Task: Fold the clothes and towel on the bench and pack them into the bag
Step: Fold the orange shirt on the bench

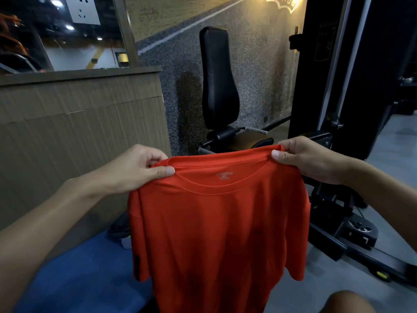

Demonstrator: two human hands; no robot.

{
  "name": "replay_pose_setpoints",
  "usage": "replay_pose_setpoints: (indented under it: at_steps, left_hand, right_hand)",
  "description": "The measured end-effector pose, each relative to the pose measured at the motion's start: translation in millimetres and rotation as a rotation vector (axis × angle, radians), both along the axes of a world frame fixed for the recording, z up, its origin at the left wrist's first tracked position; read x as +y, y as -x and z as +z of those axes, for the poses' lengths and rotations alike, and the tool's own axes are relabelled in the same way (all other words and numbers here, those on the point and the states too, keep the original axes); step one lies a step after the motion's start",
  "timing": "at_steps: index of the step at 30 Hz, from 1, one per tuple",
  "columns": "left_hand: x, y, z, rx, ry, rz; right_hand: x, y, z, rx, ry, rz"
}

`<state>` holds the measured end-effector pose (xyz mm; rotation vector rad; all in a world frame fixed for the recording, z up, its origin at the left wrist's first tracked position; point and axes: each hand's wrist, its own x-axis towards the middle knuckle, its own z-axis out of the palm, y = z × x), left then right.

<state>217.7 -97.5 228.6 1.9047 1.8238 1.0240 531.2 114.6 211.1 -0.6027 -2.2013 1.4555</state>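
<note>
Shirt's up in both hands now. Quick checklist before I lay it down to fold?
1. Left hand pinches one shoulder of the red shirt: ok.
2. Right hand pinches the other shoulder: ok.
3. Shirt hangs flat, collar up, both sleeves loose, no twist: ok.
4. Free spot to lay it: not ok. The blue towel lies spread below on the left, with a dark garment bunched at its far end.
5. Bag open and within reach: cannot tell, it is out of view.
</note>
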Motion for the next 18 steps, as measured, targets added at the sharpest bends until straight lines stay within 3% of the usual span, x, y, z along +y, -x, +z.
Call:
replay_pose_setpoints:
  at_steps: [5, 10, 15, 18]
  left_hand:
    - [1, 2, -5, -0.085, -0.055, 0.07]
    - [12, -13, -11, -0.125, -0.059, 0.187]
    - [34, -44, -20, -0.236, -0.17, 0.363]
    - [44, -64, -20, -0.253, -0.206, 0.356]
  right_hand:
    - [-3, 1, 1, -0.028, -0.051, -0.083]
    - [-6, 16, 6, -0.105, -0.196, -0.367]
    - [-27, 39, 7, 0.034, -0.006, -0.45]
    - [-47, 55, 4, 0.03, -0.023, -0.392]
